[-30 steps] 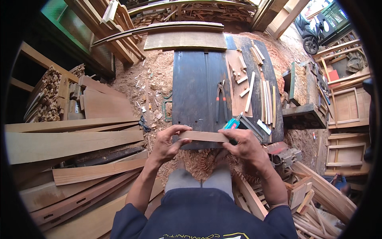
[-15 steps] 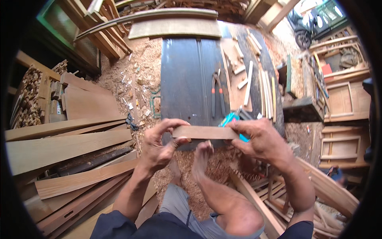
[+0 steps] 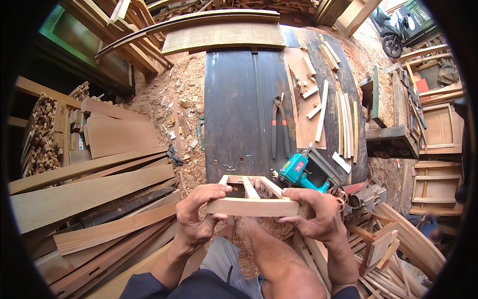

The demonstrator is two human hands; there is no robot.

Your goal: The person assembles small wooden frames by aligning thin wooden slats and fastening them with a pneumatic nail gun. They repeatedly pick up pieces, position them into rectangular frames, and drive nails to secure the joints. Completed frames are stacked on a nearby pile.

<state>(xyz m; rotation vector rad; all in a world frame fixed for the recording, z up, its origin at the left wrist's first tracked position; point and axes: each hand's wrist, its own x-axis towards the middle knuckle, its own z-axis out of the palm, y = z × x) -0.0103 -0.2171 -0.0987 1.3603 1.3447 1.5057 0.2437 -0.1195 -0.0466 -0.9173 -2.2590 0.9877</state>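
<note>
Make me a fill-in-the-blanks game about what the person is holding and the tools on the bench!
1. Both hands, the left hand and the right hand, hold a small frame made of ____.
2. The power tool beside the frame is ____ in colour.
3. The pliers on the dark workbench have ____ handles.
4. The ground left of the workbench is covered in ____.

Missing words: wood; turquoise; orange; sawdust

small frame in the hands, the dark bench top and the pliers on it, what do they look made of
Small frame: pale bare wood, by its grain and matte, unfinished look; both the left hand and the right hand grip it. Bench top: dark and smooth, possibly stained or worn wood, though metal cannot be ruled out. Pliers: dark metal jaws, orange handles that look plastic or rubber coated.
</note>
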